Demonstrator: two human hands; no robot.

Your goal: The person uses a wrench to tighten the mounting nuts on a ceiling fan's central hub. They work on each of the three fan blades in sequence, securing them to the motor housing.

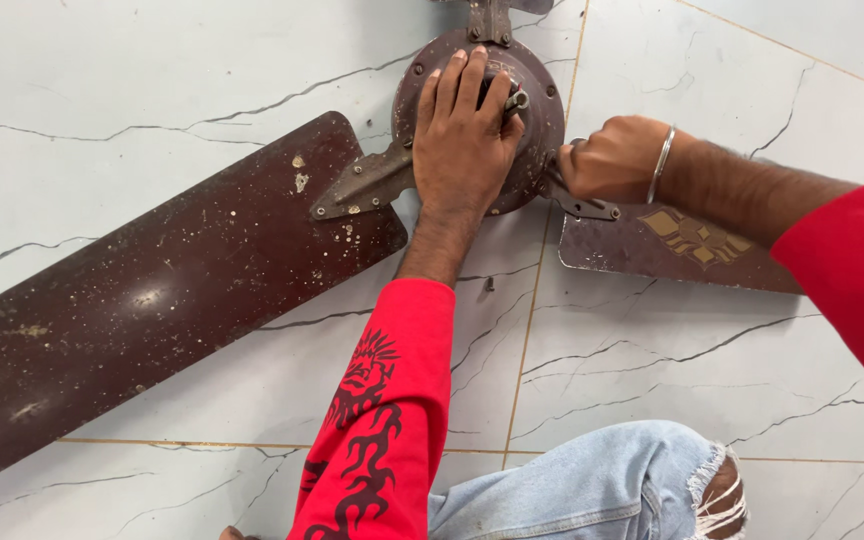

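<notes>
**Two hands on a dismantled ceiling fan**

Two hands are ours here, and both sit on the ceiling fan lying flat on the floor. Our left hand (464,135) lies spread over the round brown motor housing (542,120), fingers pointing toward twelve o'clock, the fingertips curled around a small metal shaft end (519,99) at the centre of the hub. Our right hand (612,158) is closed into a fist at three o'clock of the housing, clamped on the metal bracket (584,206) where a blade joins the motor; a thin steel bangle (661,163) circles that wrist. Whether the fist holds a tool we cannot tell.

Nothing here acts as a container; the housing itself is a shut shell with screw heads round its rim.

From the hub, one long brown blade (152,300) runs out toward eight o'clock, dusty and flecked with pale spots, fixed by a grey bracket arm (367,182). A second blade (672,245) runs toward four o'clock under our right forearm and carries a gold ornament. A third bracket (489,20) leaves the hub at twelve o'clock and is cut by the frame edge.

The floor (652,370) is large glossy white tiles with dark marble veins and thin golden joints. Our red sleeves and a knee in torn light jeans (612,485) fill the six o'clock edge.
</notes>
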